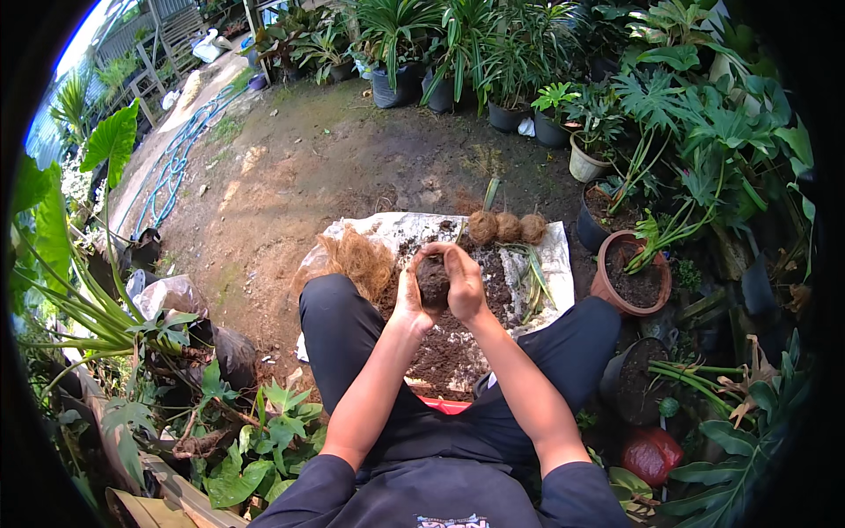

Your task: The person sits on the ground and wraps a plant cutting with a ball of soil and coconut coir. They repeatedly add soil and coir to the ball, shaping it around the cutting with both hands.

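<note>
Between my knees, a ball of dark soil (434,282) is cupped in both palms. My left hand (410,290) wraps its left side, and my right hand (464,282) covers the right, with the fingertips meeting over its far side. Below them spreads a white sack sheet (561,264) strewn with loose dark soil (439,360). Tan coconut fibre (356,261) lies heaped on the sheet's left part. Three fibre-wrapped balls (508,228) sit in a row along its far right edge. Nearer me, some cut green leaves (538,277) rest on the sheet.
A terracotta-coloured pot (602,280) with a leafy plant stands just beyond my right knee. Potted plants (396,86) line the far side. A blue hose (173,165) lies coiled on the ground at left. Large-leaved plants (86,323) crowd my left side.
</note>
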`<state>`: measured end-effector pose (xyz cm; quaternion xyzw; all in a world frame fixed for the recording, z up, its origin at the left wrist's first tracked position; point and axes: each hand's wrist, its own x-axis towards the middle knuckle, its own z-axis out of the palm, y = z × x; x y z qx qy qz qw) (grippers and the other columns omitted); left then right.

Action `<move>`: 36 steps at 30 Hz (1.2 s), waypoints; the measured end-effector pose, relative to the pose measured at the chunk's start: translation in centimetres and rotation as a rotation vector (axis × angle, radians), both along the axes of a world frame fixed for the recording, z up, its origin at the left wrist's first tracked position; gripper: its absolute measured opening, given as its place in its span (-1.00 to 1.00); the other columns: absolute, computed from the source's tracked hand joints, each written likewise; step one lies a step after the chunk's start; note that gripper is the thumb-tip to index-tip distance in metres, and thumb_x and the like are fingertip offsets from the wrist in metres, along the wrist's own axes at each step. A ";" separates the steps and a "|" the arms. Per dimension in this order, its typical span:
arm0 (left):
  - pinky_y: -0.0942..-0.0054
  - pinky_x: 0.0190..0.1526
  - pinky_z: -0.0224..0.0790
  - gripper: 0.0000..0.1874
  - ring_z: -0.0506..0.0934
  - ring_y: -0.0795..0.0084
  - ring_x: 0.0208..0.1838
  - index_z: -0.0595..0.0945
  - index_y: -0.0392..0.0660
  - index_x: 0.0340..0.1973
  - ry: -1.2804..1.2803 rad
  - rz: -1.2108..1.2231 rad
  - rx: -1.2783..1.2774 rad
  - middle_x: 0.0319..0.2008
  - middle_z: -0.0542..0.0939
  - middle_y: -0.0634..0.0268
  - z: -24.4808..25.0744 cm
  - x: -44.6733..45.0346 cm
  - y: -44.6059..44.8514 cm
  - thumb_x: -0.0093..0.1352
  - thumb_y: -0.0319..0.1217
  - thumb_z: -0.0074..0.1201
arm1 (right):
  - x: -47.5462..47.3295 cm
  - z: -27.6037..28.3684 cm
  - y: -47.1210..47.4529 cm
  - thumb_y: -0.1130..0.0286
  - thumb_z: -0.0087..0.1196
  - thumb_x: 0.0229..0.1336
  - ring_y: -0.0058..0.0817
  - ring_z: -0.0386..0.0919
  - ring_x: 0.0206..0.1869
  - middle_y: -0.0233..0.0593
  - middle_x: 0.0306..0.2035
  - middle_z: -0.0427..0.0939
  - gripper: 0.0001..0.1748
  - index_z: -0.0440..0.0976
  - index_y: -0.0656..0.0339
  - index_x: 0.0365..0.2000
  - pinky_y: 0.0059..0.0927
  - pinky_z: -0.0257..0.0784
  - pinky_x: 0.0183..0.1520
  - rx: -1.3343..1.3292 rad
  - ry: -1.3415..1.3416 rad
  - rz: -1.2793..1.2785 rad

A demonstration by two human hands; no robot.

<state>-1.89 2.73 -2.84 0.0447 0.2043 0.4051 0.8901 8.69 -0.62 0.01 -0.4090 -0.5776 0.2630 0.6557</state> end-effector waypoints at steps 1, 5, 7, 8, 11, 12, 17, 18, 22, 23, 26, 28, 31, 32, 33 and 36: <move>0.16 0.14 0.53 -0.58 0.61 0.24 0.07 0.58 0.00 0.01 -0.044 0.033 -0.142 0.02 0.63 0.22 -0.2 -0.2 0.1 0.51 0.02 -0.14 | -0.1 0.4 -0.4 0.24 0.01 0.41 -0.28 0.59 0.01 -0.01 -0.11 0.62 -0.66 0.57 0.36 -0.16 -0.30 0.45 0.10 0.036 -0.242 -0.023; 0.06 0.11 0.56 -0.58 0.61 0.18 0.08 0.58 0.00 0.02 -0.080 -0.029 0.107 0.02 0.62 0.18 -3.3 -1.0 1.0 0.50 0.00 -0.16 | -0.3 1.0 -1.4 0.33 0.18 0.25 -0.14 0.60 0.03 0.03 -0.11 0.62 -0.72 0.58 0.35 -0.15 -0.25 0.47 0.12 0.098 -0.536 -0.089; 0.05 0.10 0.56 -0.60 0.61 0.17 0.05 0.58 -0.01 0.00 -0.107 -0.013 0.039 0.01 0.62 0.18 -4.8 -1.1 1.6 0.50 -0.02 -0.13 | -0.4 0.8 -1.0 0.37 0.25 0.15 -0.10 0.61 0.01 0.03 -0.11 0.63 -0.70 0.59 0.35 -0.16 -0.22 0.49 0.11 0.119 -0.515 -0.085; 0.05 0.09 0.57 -0.61 0.62 0.17 0.03 0.59 -0.01 0.00 -0.123 0.002 0.056 0.00 0.62 0.17 -5.2 -1.0 1.9 0.50 -0.04 -0.12 | -0.3 0.7 -0.7 0.39 0.29 0.11 -0.09 0.61 0.00 0.03 -0.10 0.63 -0.69 0.59 0.35 -0.16 -0.21 0.49 0.11 0.103 -0.497 -0.087; 0.14 0.00 0.61 -0.66 0.64 0.20 -0.08 0.56 -0.05 -0.04 -0.028 0.063 0.080 -0.12 0.63 0.18 -4.9 -0.2 2.0 0.49 -0.09 -0.11 | -0.2 0.1 -0.2 0.35 0.30 0.11 -0.10 0.62 -0.02 0.02 -0.10 0.63 -0.68 0.60 0.35 -0.18 -0.23 0.50 0.10 0.115 -0.422 -0.057; 0.17 -0.03 0.63 -0.67 0.65 0.20 -0.12 0.55 -0.06 -0.06 0.003 0.084 0.088 -0.16 0.64 0.18 -4.3 0.0 1.8 0.49 -0.11 -0.11 | -0.2 0.0 -0.2 0.30 0.29 0.13 -0.11 0.62 -0.03 0.03 -0.10 0.63 -0.66 0.60 0.36 -0.18 -0.24 0.50 0.11 0.086 -0.423 -0.043; 0.17 -0.02 0.60 -0.72 0.63 0.26 -0.08 0.55 -0.03 -0.08 0.061 0.108 -0.049 -0.19 0.62 0.22 -1.4 0.1 0.2 0.50 -0.16 -0.13 | -0.4 -0.4 -0.5 0.26 0.20 0.22 -0.13 0.64 -0.06 0.01 -0.12 0.65 -0.66 0.61 0.38 -0.17 -0.25 0.52 0.06 0.047 -0.360 -0.099; 0.18 -0.03 0.60 -0.73 0.62 0.26 -0.09 0.56 -0.04 -0.09 0.097 0.146 -0.104 -0.19 0.62 0.22 -1.2 0.0 -0.1 0.50 -0.17 -0.14 | -0.4 -0.4 -0.5 0.27 0.20 0.22 -0.13 0.64 -0.07 0.00 -0.14 0.66 -0.66 0.61 0.38 -0.17 -0.25 0.52 0.06 0.034 -0.368 -0.097; 0.32 -0.16 0.62 -0.76 0.63 0.35 -0.22 0.60 -0.04 -0.19 -0.064 0.117 -0.028 -0.26 0.63 0.27 -1.0 -0.4 -0.4 0.50 -0.21 -0.12 | -0.7 -0.8 -0.2 0.37 0.18 0.23 -0.12 0.65 -0.12 0.00 -0.20 0.66 -0.75 0.62 0.37 -0.19 -0.26 0.54 0.01 0.159 -0.419 -0.122; 0.34 -0.18 0.62 -0.76 0.64 0.37 -0.24 0.60 -0.04 -0.21 -0.066 0.134 -0.055 -0.27 0.63 0.28 -1.0 -0.4 -0.3 0.49 -0.21 -0.11 | -0.6 -0.8 -0.2 0.39 0.17 0.23 -0.11 0.65 -0.12 0.00 -0.19 0.66 -0.77 0.63 0.37 -0.21 -0.26 0.54 0.00 0.202 -0.415 -0.123; 0.33 -0.22 0.63 -0.77 0.65 0.38 -0.27 0.61 -0.03 -0.22 -0.132 0.180 -0.113 -0.28 0.64 0.29 -0.8 -0.4 -0.4 0.49 -0.23 -0.12 | -0.1 -0.6 -0.3 0.32 0.08 0.32 -0.10 0.63 -0.03 0.02 -0.14 0.65 -0.72 0.65 0.35 -0.23 -0.24 0.49 0.09 0.131 -0.452 -0.023; 0.31 -0.20 0.63 -0.78 0.67 0.36 -0.27 0.62 -0.02 -0.24 -0.054 0.132 -0.052 -0.26 0.66 0.28 -0.6 -0.4 -0.2 0.48 -0.22 -0.07 | 0.3 -0.3 -0.3 0.26 -0.02 0.42 -0.13 0.61 0.03 0.02 -0.08 0.64 -0.64 0.65 0.34 -0.15 -0.24 0.45 0.15 0.063 -0.288 0.105; 0.31 -0.20 0.63 -0.78 0.68 0.36 -0.25 0.62 -0.03 -0.24 0.018 0.095 0.054 -0.28 0.67 0.29 -0.8 -0.5 0.3 0.47 -0.21 -0.04 | 0.3 -0.2 -0.3 0.39 0.02 0.36 -0.21 0.60 0.02 -0.04 -0.12 0.66 -0.75 0.63 0.31 -0.15 -0.28 0.44 0.14 -0.122 -0.080 0.108; 0.32 -0.21 0.62 -0.79 0.67 0.37 -0.28 0.61 -0.01 -0.29 0.082 0.087 0.020 -0.33 0.66 0.30 -1.0 -0.5 0.4 0.45 -0.20 -0.02 | 0.0 -0.4 -0.3 0.43 0.05 0.32 -0.23 0.61 0.00 -0.06 -0.13 0.66 -0.76 0.63 0.33 -0.15 -0.30 0.45 0.13 -0.085 -0.171 0.076; 0.35 -0.27 0.60 -0.78 0.65 0.38 -0.35 0.59 0.01 -0.35 0.008 0.141 -0.069 -0.36 0.64 0.32 -1.3 -0.6 0.5 0.44 -0.17 0.00 | -0.2 -0.5 -0.4 0.47 0.07 0.28 -0.25 0.61 -0.01 -0.07 -0.14 0.66 -0.77 0.63 0.35 -0.15 -0.32 0.46 0.12 -0.016 -0.270 0.055; 0.38 -0.24 0.54 -0.73 0.60 0.39 -0.31 0.56 0.05 -0.39 -0.042 0.259 -0.176 -0.39 0.61 0.32 -2.2 -0.5 1.0 0.45 -0.10 -0.03 | -1.4 -1.2 -0.4 0.56 0.13 0.13 -0.18 0.61 -0.04 -0.05 -0.16 0.66 -0.74 0.61 0.35 -0.14 -0.27 0.47 0.11 0.105 -0.405 -0.047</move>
